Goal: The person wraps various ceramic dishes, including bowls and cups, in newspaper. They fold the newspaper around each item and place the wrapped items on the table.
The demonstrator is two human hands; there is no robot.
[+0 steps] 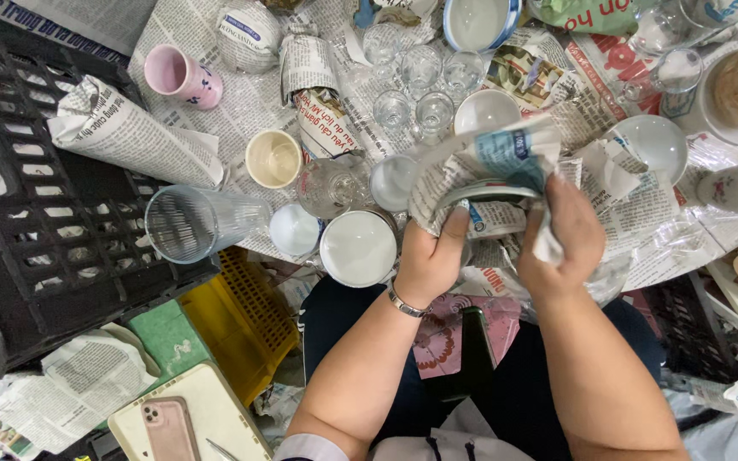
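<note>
Step in hand, by judgement: wrapping a bowl [490,193] in newspaper [506,154]. Left hand [427,256] clenched on the paper and bowl rim from below; right hand [561,235] gripping crumpled paper at the other side. Bowl held above the lap, just before the paper-covered table [241,111]. Next move likely calls for folding loose paper over the smooth, rounded rim. Nearby: clear ribbed glass [190,224], pink mug [181,75], white round lid [358,248], black slatted crate [36,230].
</note>
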